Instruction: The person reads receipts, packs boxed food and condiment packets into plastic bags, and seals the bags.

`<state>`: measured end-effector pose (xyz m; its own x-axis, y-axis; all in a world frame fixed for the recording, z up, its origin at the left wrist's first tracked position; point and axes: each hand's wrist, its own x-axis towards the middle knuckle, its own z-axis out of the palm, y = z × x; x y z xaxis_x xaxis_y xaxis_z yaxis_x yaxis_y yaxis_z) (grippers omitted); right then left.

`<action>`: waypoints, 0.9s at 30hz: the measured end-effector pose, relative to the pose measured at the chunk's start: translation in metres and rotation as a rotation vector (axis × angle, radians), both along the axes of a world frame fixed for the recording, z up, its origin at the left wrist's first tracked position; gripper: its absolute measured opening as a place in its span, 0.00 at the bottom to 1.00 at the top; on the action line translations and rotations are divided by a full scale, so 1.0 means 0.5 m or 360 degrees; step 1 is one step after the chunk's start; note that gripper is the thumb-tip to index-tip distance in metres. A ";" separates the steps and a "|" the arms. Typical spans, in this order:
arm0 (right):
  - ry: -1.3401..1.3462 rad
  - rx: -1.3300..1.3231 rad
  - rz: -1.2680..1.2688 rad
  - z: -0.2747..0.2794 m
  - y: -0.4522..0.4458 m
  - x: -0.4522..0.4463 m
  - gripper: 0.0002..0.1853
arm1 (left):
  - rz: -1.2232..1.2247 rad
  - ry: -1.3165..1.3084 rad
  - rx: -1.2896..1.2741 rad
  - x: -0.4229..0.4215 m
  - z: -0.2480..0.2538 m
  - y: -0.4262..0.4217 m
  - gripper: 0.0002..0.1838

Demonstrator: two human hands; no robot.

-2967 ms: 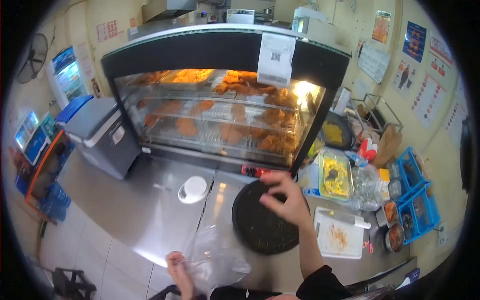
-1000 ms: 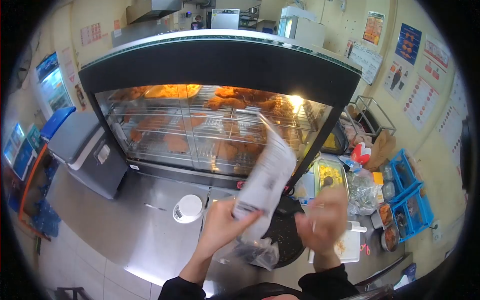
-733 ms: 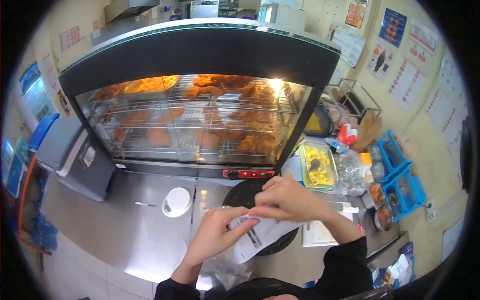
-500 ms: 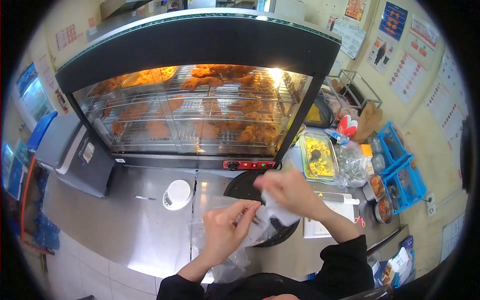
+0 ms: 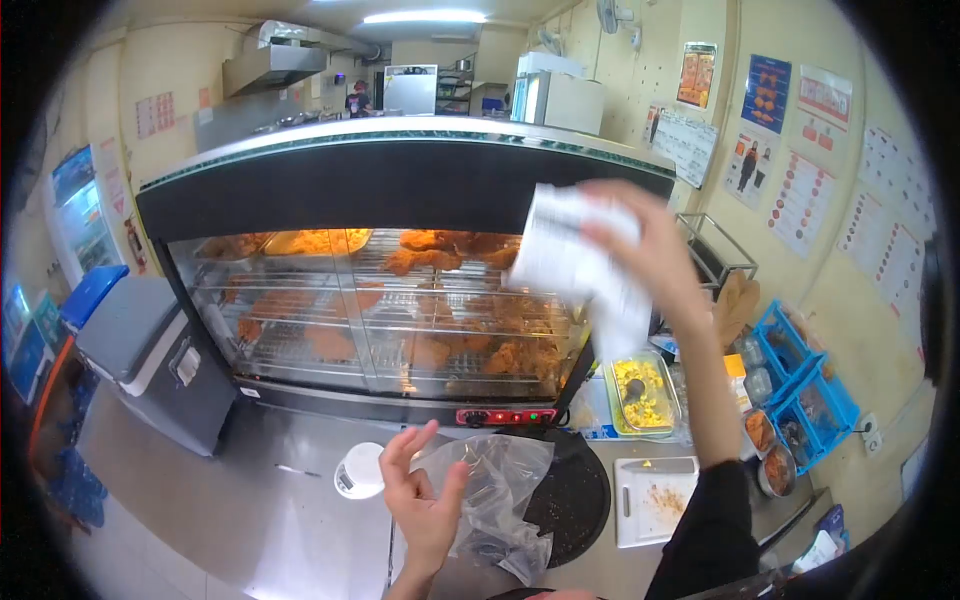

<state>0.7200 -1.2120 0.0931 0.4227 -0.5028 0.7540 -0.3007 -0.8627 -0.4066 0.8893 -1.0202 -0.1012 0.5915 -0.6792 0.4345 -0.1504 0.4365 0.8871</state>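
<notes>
Raised in front of the upper right of the food warmer [image 5: 400, 185], my right hand [image 5: 650, 250] grips a white printed paper [image 5: 575, 250], blurred by motion. My left hand [image 5: 425, 495] is over the metal counter with its fingers apart and nothing in them. Beside it lies a crumpled clear plastic bag [image 5: 495, 490], partly over a round black tray [image 5: 575, 500]. Left of the left hand sits a small white scale [image 5: 360, 472]. Fried pieces [image 5: 425, 260] lie on the warmer's racks behind glass.
To the right are a white cutting board [image 5: 655, 505] with crumbs, a container of yellow food [image 5: 645, 392], a metal bowl [image 5: 777, 470] and blue baskets [image 5: 815, 405]. A grey cooler [image 5: 150, 350] stands at the left. A person [image 5: 357, 100] is far behind the warmer.
My right hand has lifted the paper from above the counter up to the warmer's top. My left hand has let go of it and opened. The view has tilted up.
</notes>
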 end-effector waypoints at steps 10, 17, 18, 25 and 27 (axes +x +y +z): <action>0.0584 0.0634 -0.0051 0.181 -0.210 0.023 0.15 | 0.0154 0.0302 0.0006 0.058 -0.078 -0.013 0.36; 0.0607 -0.0792 -0.1121 0.131 -0.175 0.030 0.10 | 0.0116 0.0269 0.0080 0.028 -0.090 0.003 0.39; 0.0598 -0.0800 -0.1134 0.112 -0.182 0.050 0.10 | 0.0106 0.0261 0.0067 0.022 -0.095 0.011 0.39; 0.0604 -0.1249 -0.1242 0.064 -0.163 0.042 0.13 | 0.0217 0.0464 -0.0029 -0.004 -0.123 0.107 0.39; 0.0598 -0.1037 -0.1346 0.060 -0.159 0.038 0.12 | 0.0249 0.0455 -0.0076 -0.005 -0.131 0.122 0.39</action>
<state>0.7389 -1.2915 0.1231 0.3882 -0.2928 0.8738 -0.8967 -0.3386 0.2850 0.8868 -0.9592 -0.1669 0.7897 -0.5533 0.2650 0.0332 0.4698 0.8821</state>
